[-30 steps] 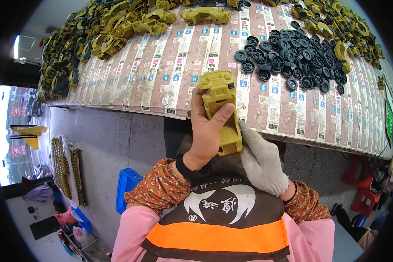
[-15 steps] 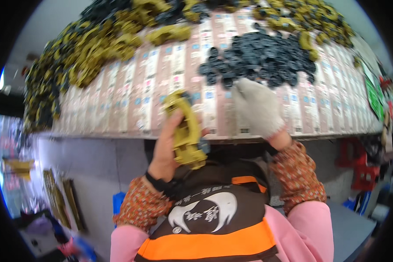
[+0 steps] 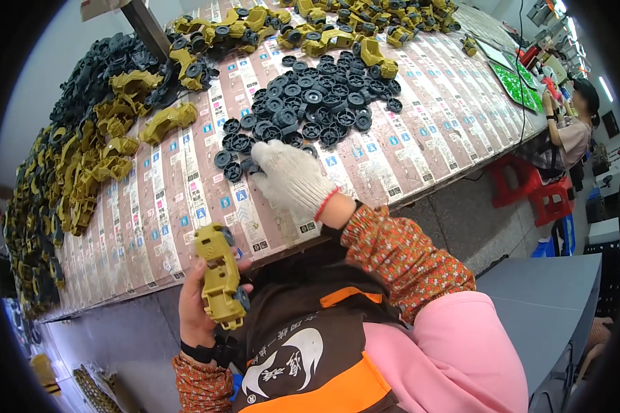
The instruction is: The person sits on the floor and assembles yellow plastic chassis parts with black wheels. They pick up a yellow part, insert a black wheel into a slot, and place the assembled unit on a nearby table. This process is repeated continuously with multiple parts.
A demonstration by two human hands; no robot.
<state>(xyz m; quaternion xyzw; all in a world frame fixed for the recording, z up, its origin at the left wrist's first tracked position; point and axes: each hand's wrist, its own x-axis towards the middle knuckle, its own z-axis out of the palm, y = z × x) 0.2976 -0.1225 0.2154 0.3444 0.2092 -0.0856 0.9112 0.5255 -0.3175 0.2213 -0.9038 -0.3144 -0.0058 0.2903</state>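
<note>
The bare left hand (image 3: 194,308) is gripping a yellow toy car body (image 3: 220,279), which is located in front of the near edge of the surface (image 3: 420,131) and has two dark wheels (image 3: 242,299) visible on its right side. The right hand (image 3: 291,177), in a whitish glove, has its fingertips at the near edge of a pile of loose wheels (image 3: 317,96), but I cannot tell whether it is holding one. More yellow car bodies (image 3: 167,122) lie to the left of this pile, upon the same surface.
</note>
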